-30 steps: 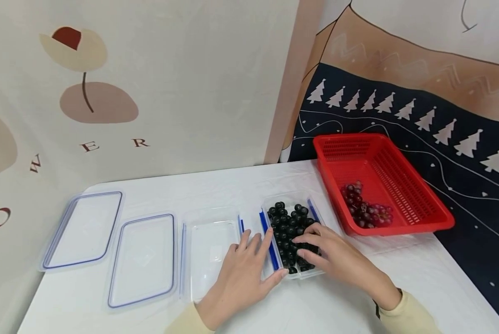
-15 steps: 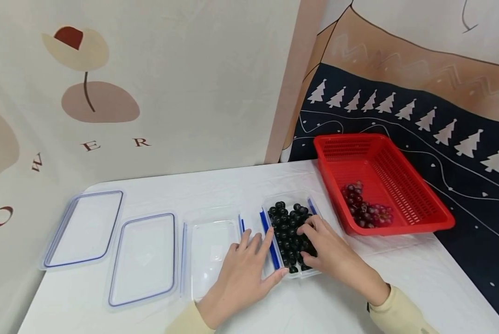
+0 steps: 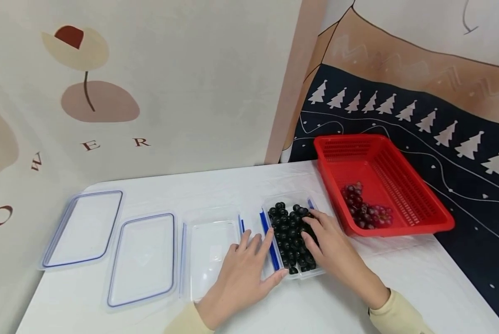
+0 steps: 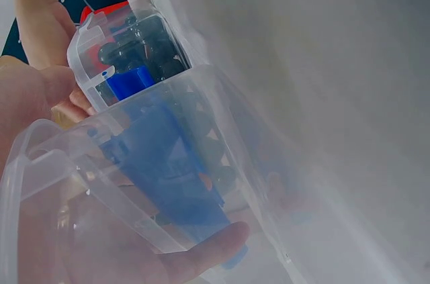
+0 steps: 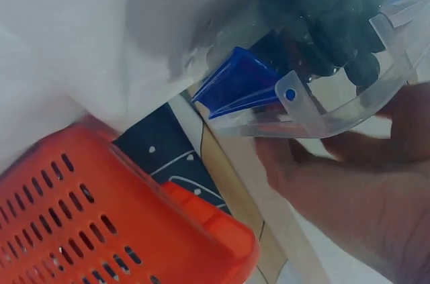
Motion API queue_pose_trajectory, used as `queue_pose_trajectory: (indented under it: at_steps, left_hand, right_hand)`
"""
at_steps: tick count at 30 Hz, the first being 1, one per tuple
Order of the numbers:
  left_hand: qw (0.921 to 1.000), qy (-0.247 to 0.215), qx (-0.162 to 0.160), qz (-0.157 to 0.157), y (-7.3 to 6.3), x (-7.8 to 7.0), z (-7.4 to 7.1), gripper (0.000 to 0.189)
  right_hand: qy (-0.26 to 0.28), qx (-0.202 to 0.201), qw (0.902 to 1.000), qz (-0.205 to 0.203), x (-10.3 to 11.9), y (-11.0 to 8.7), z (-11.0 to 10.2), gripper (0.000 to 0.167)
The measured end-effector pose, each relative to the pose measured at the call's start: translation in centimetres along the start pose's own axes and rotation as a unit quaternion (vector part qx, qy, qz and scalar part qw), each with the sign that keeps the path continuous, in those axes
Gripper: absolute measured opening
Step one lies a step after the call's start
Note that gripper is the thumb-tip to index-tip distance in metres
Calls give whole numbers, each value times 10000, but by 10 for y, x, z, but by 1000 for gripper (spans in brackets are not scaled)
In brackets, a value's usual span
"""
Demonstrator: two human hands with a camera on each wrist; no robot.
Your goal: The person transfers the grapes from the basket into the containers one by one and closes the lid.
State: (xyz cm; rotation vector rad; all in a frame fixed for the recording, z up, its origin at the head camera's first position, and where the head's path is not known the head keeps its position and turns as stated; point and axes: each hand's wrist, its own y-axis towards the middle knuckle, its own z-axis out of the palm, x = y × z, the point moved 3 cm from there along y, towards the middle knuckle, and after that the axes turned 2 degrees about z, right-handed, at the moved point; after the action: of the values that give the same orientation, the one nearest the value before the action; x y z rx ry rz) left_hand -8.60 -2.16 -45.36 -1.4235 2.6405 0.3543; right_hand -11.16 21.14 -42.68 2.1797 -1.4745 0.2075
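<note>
- head: on the white tabletop, black grapes fill most of a clear box between an empty box and a red basket; a red bunch lies in the basket, and two lids lie at the left.
- head: the left hand is open and spread, index fingertip and thumb at the near-left edge of the grape box; it seems to grip nothing. if that touch is only light, a push from the other side could slide the box.
- head: the right hand has fingers apart and slightly bent, resting on the grapes at the box's right side; whether a fingertip pinches a grape cannot be told. pressing hard could split skins; raking sideways could roll loose grapes over the rim.
- left wrist: the empty box stands in front, and a digit and a blue clip show through its wall. a wrist shift here could knock that light box.
- right wrist: the right hand is at the grape box's rim, its fingertips hidden; a clip sticks out, unlatched. a sleeve or wrist catching the clip could tip or drag the box.
</note>
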Motion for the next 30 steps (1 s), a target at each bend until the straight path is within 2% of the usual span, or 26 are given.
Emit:
queue_pose_trajectory:
  at_steps: [3, 6, 14, 19, 22, 25, 30]
  left_hand:
    - [10000, 3, -45, 24, 0, -1, 0, 93]
    - [9999, -9, -87, 50, 1, -2, -1, 93]
    - [10000, 32, 31, -32, 2, -1, -2, 93]
    - [9999, -54, 58, -66, 0, 0, -2, 94]
    - [10000, -84, 42, -25, 1, 0, -2, 93]
    - [10000, -6, 8, 10, 1, -1, -2, 93]
    - [10000, -17, -24, 24, 0, -1, -2, 93]
  right_hand:
    - [-143, 470, 9987, 158, 0, 0, 3, 54]
    - [-358, 750, 9964, 161, -1, 1, 6, 64]
    - [-808, 1041, 9911, 164, -10, 2, 17, 83]
    - [-562, 961, 9938, 54, -7, 3, 18, 93]
    - [-206, 782, 9967, -61, -4, 7, 18, 87]
    - [143, 651, 9977, -160, -2, 13, 18, 70]
    - [651, 650, 9957, -110, -3, 20, 19, 52]
